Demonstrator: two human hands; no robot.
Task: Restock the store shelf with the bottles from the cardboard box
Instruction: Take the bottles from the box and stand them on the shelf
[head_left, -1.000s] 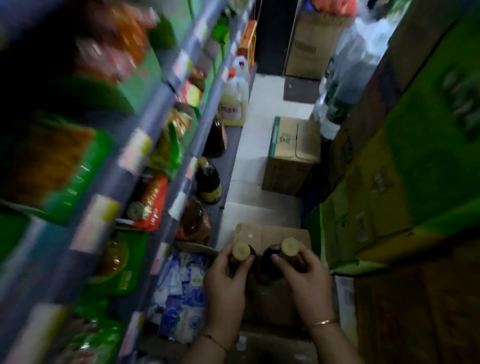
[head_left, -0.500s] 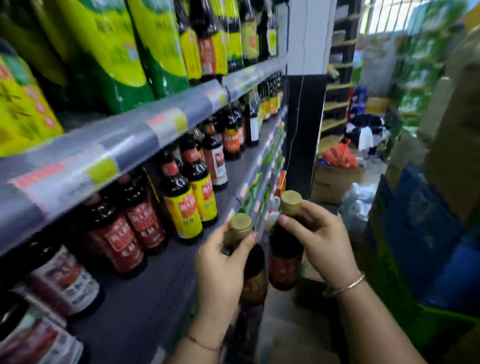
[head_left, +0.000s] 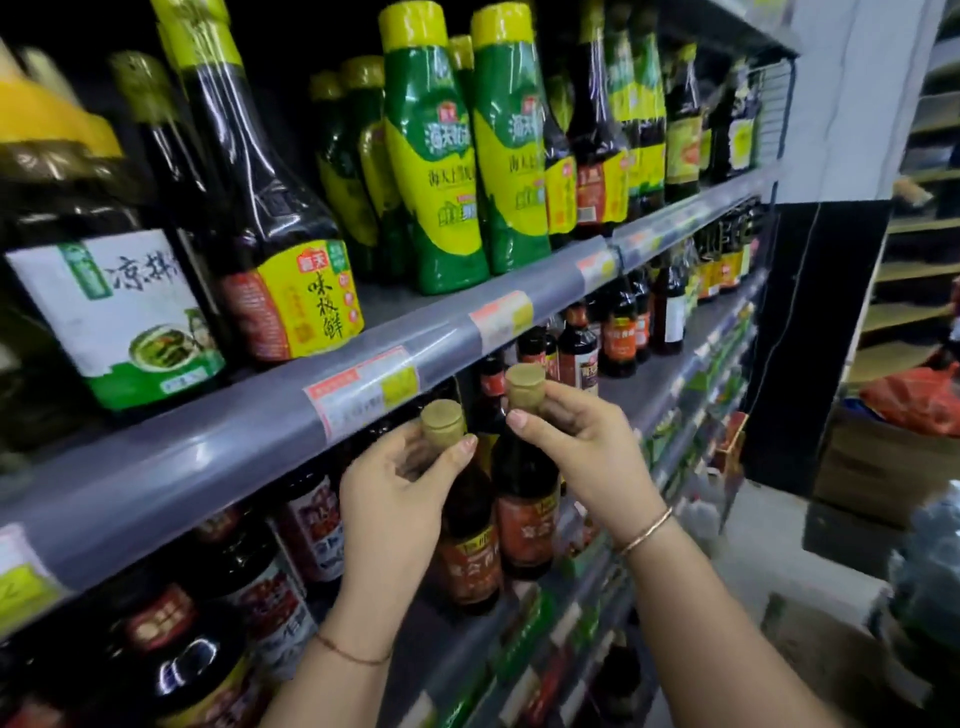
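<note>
My left hand grips the neck of a dark bottle with an olive cap and a red-orange label. My right hand holds a second dark bottle of the same kind by its neck, just below the cap. Both bottles are upright, side by side, at the front of the middle shelf, under the grey price rail. Whether their bases touch the shelf I cannot tell. The cardboard box is out of view.
The upper shelf carries green-and-yellow squeeze bottles and dark sauce bottles. More dark bottles line the middle shelf behind and to the right. Jars stand at lower left. A cardboard carton with a red bag sits at right.
Both hands lifted the two bottles up out of the box on the floor to the middle shelf. My view swung up from the floor to the shelves.
</note>
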